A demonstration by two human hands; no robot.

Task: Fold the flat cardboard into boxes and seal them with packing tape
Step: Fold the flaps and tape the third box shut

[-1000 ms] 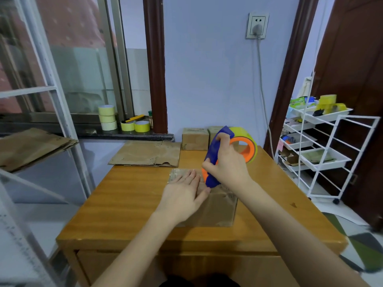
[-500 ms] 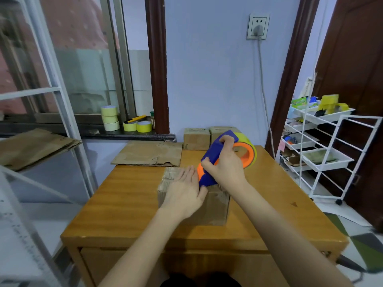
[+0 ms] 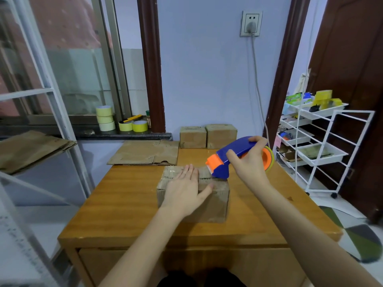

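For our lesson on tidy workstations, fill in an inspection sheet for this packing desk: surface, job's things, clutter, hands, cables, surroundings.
Surface: wooden desk, drawer below.
Job's things: box mid-desk; tape gun at its top seam; flat cardboard behind; two finished boxes by the wall.
Clutter: tape rolls and a knife on the sill.
Hands: left hand flat on the box; right hand grips the tape gun.
Cables: cord hangs from the socket.
Surroundings: window, white cart, door.

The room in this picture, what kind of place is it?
Probably a room at home used for packing: a wooden table with a cardboard box being taped, tape rolls on the windowsill, and a white wire rack by the door.
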